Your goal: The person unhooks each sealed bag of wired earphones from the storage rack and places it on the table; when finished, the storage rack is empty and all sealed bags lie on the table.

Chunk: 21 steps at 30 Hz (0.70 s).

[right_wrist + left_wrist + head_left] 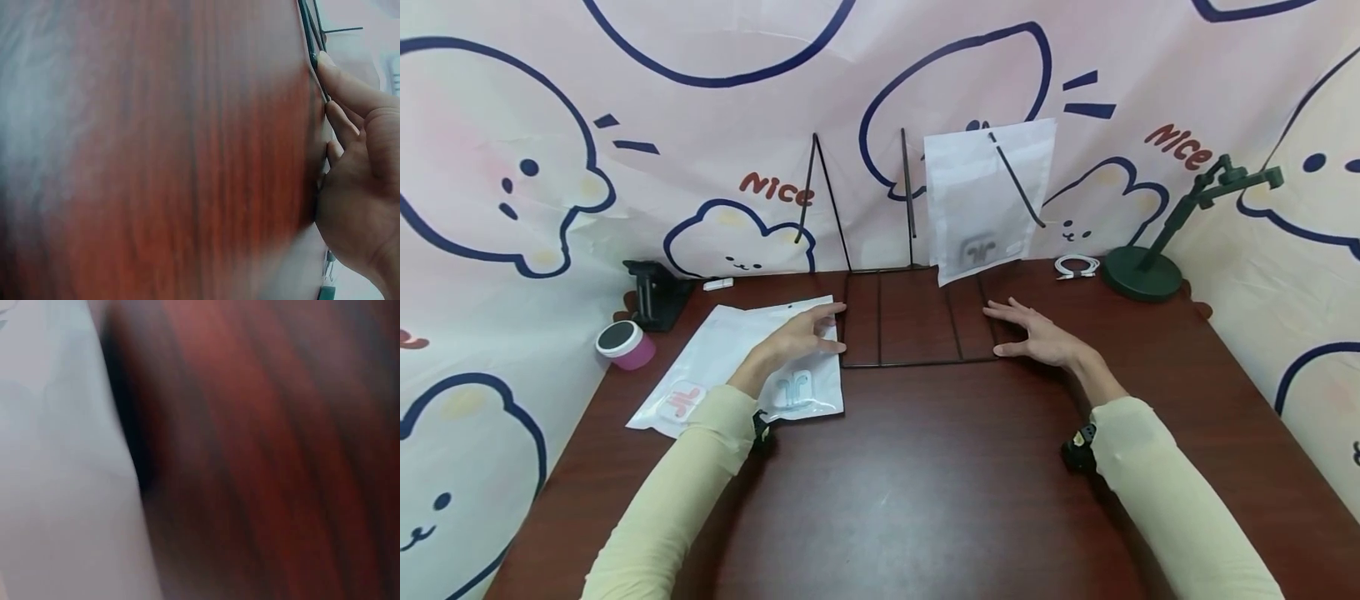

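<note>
Streaked with wood grain, the dark red table (pixel 925 417) is washed by soft glare (pixel 880 500) mid-surface! Along its rear edge, a pale back wall (pixel 1112 42) is printed with blue-outlined cartoon faces (pixel 737 242) and red lettering (pixel 760 185); its left edge is flanked by a left wall (pixel 452 308), its right by a right wall (pixel 1240 283), both likewise patterned.

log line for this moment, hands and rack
wire rack: one white bag hung | left hand: at rack's left side | right hand: at rack's right side | flat bag: partly beneath left hand
</note>
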Tool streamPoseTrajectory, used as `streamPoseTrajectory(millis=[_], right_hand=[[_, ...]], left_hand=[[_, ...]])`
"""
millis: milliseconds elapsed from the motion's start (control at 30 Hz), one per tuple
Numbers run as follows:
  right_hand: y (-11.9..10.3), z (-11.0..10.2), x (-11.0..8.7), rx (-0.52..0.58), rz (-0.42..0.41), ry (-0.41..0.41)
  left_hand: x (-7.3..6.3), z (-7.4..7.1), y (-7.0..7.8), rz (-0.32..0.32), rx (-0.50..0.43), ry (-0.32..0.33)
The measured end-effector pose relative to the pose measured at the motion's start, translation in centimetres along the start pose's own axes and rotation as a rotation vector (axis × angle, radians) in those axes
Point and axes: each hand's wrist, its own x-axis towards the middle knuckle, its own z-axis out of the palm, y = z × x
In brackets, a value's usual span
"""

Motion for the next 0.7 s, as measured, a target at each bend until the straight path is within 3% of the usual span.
streamPoseTrajectory(millis=[367,533,600,700], right_hand=[[0.6,0.0,-0.2,-0.034,-0.048,-0.005],[-0.6,-1.8,-1.1,-0.014,-0.026,-0.036],[-1.3,-3.1,-1.4,0.018,0.0,0.006],[-2.3,-5.2,-1.8,0.074,0.013,0.143]], left_hand=[[-0.2,0.0,0.1,0.059,0.069,-0.026],[-0.1,0.1,0.2,0.066,0.083,-0.029],[-0.2,0.1,0.3,0.063,0.081,-0.023],[-0.2,0.0,0.2,0.054,0.063,-0.015]])
